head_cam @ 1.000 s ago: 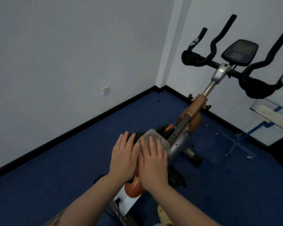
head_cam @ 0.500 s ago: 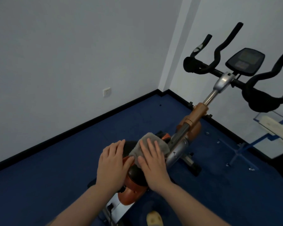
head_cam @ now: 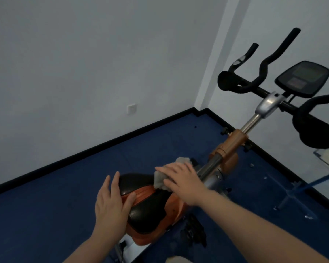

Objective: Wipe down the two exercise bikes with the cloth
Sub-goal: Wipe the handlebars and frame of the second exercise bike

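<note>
1. The right hand (head_cam: 180, 181) is lying flat with its fingers straight, pressing the grey cloth (head_cam: 162, 178) down onto the front end of the bike seat (head_cam: 141, 202).
2. The cloth is bunching under that palm, with one corner poking out past the fingertips, just beside the dark slanting frame tube (head_cam: 209, 168).
3. The left hand (head_cam: 110, 204) is resting spread against the left side of the seat, fingers straight and pointing up, thumb lying across the seat's orange stripe.
4. The seat, black with orange trim, is sitting between the two hands on the orange exercise bike (head_cam: 230, 147).
5. Beyond the seat, the bike's silver post is rising to the black handlebars (head_cam: 254, 73) and a dark display console (head_cam: 302, 78).
6. The bike is standing on blue carpet (head_cam: 55, 205) near the corner of two white walls, with a wall socket (head_cam: 131, 109) on the left wall.
</note>
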### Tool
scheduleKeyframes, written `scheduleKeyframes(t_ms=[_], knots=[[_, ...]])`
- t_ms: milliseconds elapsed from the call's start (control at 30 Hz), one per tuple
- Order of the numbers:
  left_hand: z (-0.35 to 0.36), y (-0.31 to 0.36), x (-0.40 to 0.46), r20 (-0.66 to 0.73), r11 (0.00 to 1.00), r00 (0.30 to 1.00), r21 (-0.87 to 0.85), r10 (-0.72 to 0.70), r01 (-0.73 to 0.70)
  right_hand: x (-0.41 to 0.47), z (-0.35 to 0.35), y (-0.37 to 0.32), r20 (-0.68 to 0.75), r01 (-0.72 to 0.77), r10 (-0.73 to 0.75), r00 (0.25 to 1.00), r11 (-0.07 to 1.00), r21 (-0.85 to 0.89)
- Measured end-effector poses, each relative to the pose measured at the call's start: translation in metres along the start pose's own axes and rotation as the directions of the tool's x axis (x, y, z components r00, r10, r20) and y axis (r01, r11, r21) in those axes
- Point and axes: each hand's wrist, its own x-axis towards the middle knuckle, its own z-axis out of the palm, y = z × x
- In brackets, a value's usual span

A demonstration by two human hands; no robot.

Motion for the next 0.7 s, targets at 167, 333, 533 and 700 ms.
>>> scheduleKeyframes(t_ms=[167,333,533,700], knots=[[0.008,0.015,-0.006,-0.017,0.983,0.983,-0.021,-0.180,0.180,0.032,-0.030,0.016,0.222,0.136,-0.125,0.967,0.990,-0.039],[0.025,0.032,-0.016,-0.160,0.943,0.939,-0.189,-0.304,0.274,0.028,0.007,-0.044,0.039,0.168,-0.166,0.985,0.984,-0.060],[0.029,0.032,-0.020,-0.250,0.964,0.936,-0.163,-0.247,0.211,0.007,-0.003,0.022,-0.031,0.222,-0.222,0.975,0.975,-0.021],[0.032,0.039,-0.018,-0.319,0.952,0.904,-0.199,-0.286,0.231,0.036,-0.018,0.039,0.158,0.172,-0.173,0.972,0.985,0.025]])
